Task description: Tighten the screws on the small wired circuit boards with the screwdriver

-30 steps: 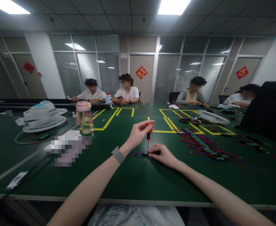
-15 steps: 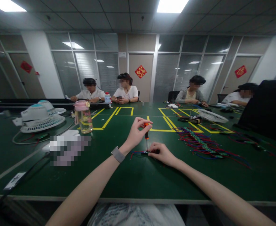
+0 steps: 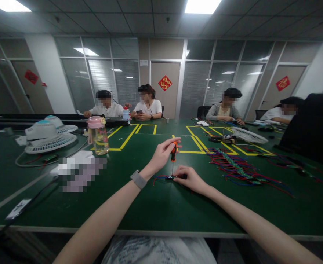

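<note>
An orange-and-black screwdriver point(image 3: 173, 153) stands nearly upright, its thin shaft pointing down at a small circuit board point(image 3: 169, 178) on the green table. Around the screwdriver's handle, near the top, my left hand point(image 3: 165, 150) is closed, thumb against it and fingers stretched over to the right. My right hand point(image 3: 187, 178) pinches the board's right end and rests on the tabletop. Red and blue wires point(image 3: 160, 178) trail from the board's left side. The tip's exact contact point is too small to make out.
Several wired circuit boards point(image 3: 233, 165) lie in a row to the right. A pink-lidded bottle point(image 3: 98, 137) stands on the left, near white fan parts point(image 3: 50, 141). Yellow tape point(image 3: 128, 137) marks the table point(image 3: 139, 216). Several people sit across it.
My left hand's fingers have turned and straightened around the screwdriver handle, which now leans slightly and shows more of itself. My right hand and the board have stayed in place.
</note>
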Motion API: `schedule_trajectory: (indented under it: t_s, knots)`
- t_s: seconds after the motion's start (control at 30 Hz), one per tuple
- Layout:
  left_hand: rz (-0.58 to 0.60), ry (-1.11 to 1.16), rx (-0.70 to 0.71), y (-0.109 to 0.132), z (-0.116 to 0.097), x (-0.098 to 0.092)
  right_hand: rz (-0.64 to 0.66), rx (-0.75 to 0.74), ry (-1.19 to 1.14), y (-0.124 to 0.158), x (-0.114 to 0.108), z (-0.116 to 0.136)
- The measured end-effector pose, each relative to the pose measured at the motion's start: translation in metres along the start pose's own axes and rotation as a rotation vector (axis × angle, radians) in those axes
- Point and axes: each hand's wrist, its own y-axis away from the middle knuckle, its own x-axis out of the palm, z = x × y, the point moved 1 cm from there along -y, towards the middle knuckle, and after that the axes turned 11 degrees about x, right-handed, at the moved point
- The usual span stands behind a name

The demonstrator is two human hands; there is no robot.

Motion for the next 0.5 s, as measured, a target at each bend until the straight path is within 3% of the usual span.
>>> schedule_trajectory:
  t_s: [0.07,0.23,0.4,0.5]
  knots:
    - [-0.01,0.036,-0.031,0.0003,0.0006,0.0004,-0.001,0.001,-0.004,0.0,0.0,-0.0008]
    - [-0.099,-0.198,0.075,0.0022,-0.0014,-0.0005,0.001,-0.002,-0.006,0.0007,-0.0004,-0.0003]
    - [-0.043,0.029,-0.025,0.0015,0.001,0.0009,0.005,0.0,0.006,0.0002,-0.0009,0.0017]
    - [-0.077,-0.065,0.004,0.0014,0.0009,0.0001,0.008,-0.002,0.01,-0.0002,-0.0011,0.0018]
